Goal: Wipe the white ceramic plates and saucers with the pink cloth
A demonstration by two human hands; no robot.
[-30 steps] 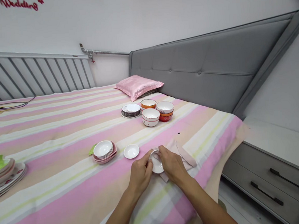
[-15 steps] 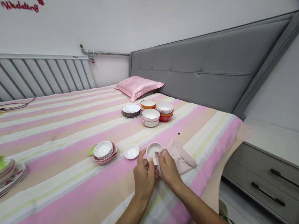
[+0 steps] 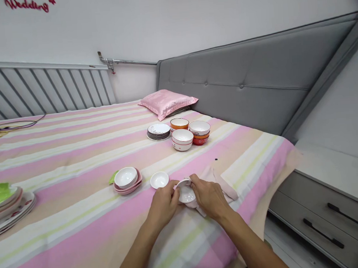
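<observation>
Between both hands sits a small white dish (image 3: pixel 186 193), held just above the striped bedsheet (image 3: pixel 65 225). My left hand (image 3: pixel 163 203) grips its left rim with closed fingers. My right hand (image 3: pixel 209 197) is closed on a pale pink cloth (image 3: pixel 215 179) and presses it against the dish's right side. The cloth trails away to the right on the sheet. A second small white dish (image 3: pixel 159 179) lies just left of my hands.
A stack of small dishes on a pink plate (image 3: pixel 127 180) sits further left. Stacked bowls (image 3: pixel 191 134) and a pile of plates (image 3: pixel 158 131) stand near a pink pillow (image 3: pixel 168 102). More plates (image 3: pixel 5 205) lie far left. A grey drawer unit (image 3: pixel 328 217) stands right of the bed.
The dish was tipped up on edge half a second ago; now it lies lower and flatter between my hands, with the cloth still against it.
</observation>
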